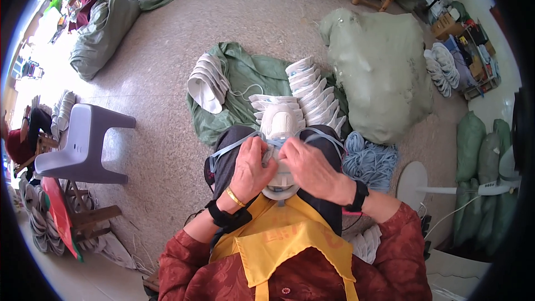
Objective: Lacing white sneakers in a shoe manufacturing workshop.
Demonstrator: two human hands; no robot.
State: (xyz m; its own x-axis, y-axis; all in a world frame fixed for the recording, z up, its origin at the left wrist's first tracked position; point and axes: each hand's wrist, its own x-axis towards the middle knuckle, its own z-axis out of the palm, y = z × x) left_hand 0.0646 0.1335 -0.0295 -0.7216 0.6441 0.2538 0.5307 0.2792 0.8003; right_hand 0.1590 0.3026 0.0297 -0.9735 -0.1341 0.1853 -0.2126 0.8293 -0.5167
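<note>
On my lap lies a white shoe (pixel 279 120), its toe pointing away from me. A light blue-grey shoelace (pixel 227 149) runs across its front, with loops spreading out over both my knees. My left hand (pixel 252 168) is closed at the left side of the shoe's lacing, thumb and fingers pinched on the lace. From the right, my right hand (pixel 310 168) bends over the lacing with its fingers closed on the lace; its fingertips are partly hidden. Just beyond the toe sit stacked white shoe uppers (pixel 315 95).
A green cloth (pixel 245 61) on the floor carries more nested uppers (pixel 209 83). To the right are a bundle of blue laces (pixel 370 161), a large stuffed sack (pixel 382 72) and a white fan (pixel 413 185). A grey plastic stool (pixel 83 145) stands left. Other people sit far left.
</note>
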